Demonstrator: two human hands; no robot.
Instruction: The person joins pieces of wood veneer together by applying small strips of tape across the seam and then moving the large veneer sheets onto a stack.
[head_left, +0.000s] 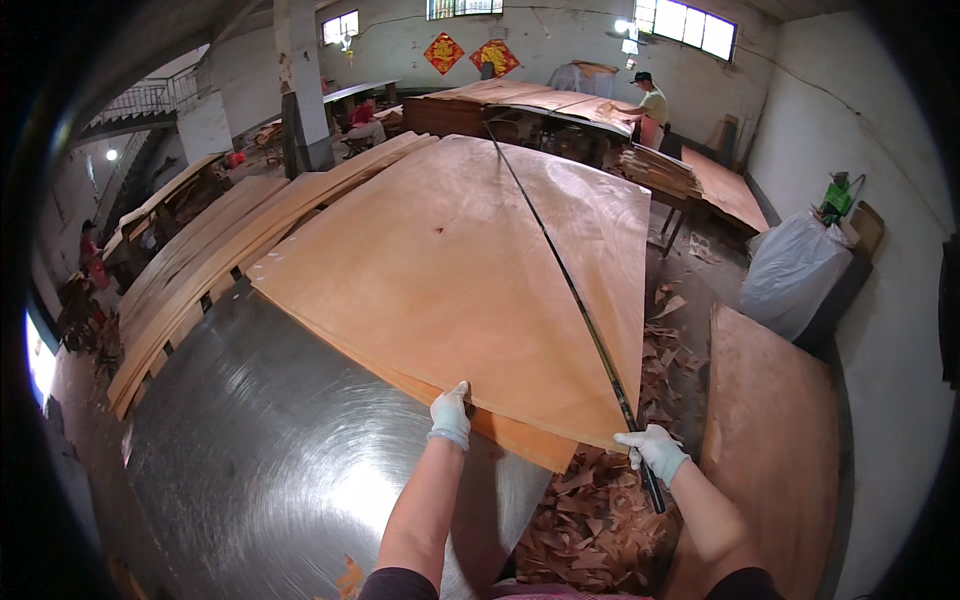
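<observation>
A large sheet of wood veneer (450, 255) lies on top of other sheets, its near edge reaching over a shiny metal tabletop (262, 420). My left hand (451, 414), in a white glove, grips the near edge of the veneer, thumb on top and the other fingers hidden. At the sheet's near right corner, my gloved right hand (654, 450) is closed around the thick end of a long dark pole (577, 296). The pole slants away across the veneer to its far edge. Under the top sheet, a more orange sheet (525, 442) sticks out towards me.
Veneer scraps (592, 525) cover the floor below the right edge. A wood sheet (772, 442) leans at the right, near a stuffed white sack (795, 262). Stacked veneer strips (247, 247) lie left. A co-worker (651, 109) stands at a far stack; others are further left.
</observation>
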